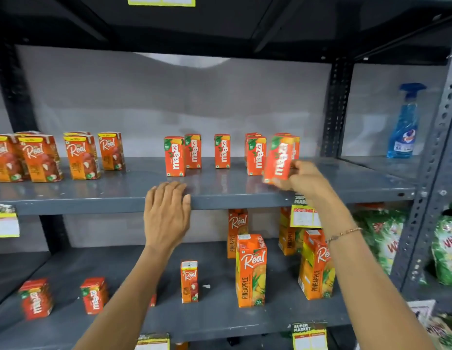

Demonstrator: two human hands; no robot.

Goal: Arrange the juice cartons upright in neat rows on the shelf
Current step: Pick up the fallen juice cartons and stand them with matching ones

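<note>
Upper shelf (pixel 219 198): small Real cartons (pixel 43 157) stand at the left, Maaza cartons (pixel 194 152) at centre and right, in loose front and back rows. My left hand (pixel 166 213) lies on the shelf's front edge, before the Maaza cartons; my right hand (pixel 303 178) holds one tilted Maaza carton (pixel 279 160) at the right end of that group. Lower shelf (pixel 144 322): two Maaza cartons left, one small Real carton (pixel 189 281) centre, tall pineapple cartons (pixel 251 271) right.

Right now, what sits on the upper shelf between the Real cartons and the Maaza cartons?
Nothing: the head view shows bare upper shelf between the nearest Real carton and the nearest Maaza carton.
</note>
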